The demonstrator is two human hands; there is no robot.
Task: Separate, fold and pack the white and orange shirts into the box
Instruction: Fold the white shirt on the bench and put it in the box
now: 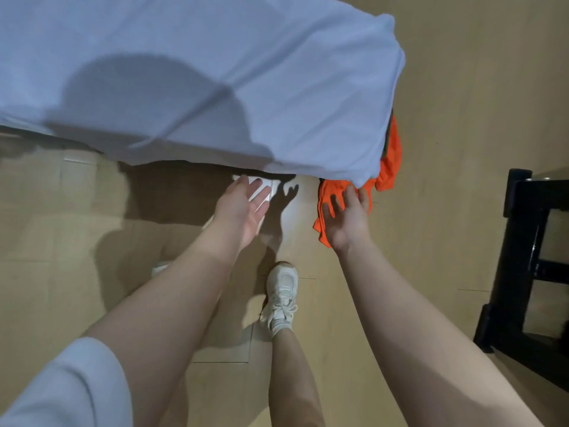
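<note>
An orange shirt [389, 155] hangs off the right end of a surface draped with a white sheet [200, 81]. My right hand [346, 218] is stretched out with fingers spread, in front of the shirt's lower part and just under the sheet's corner; no grip on the cloth shows. Palm up and fingers apart, my left hand [243, 208] reaches toward a small white object [261, 188] under the sheet's edge, which it partly hides. No box is in view.
Wooden floor lies below. My white-sneakered foot [281, 295] stands between my arms. A black frame of furniture [523, 266] stands at the right edge. The sheet-covered surface fills the upper left.
</note>
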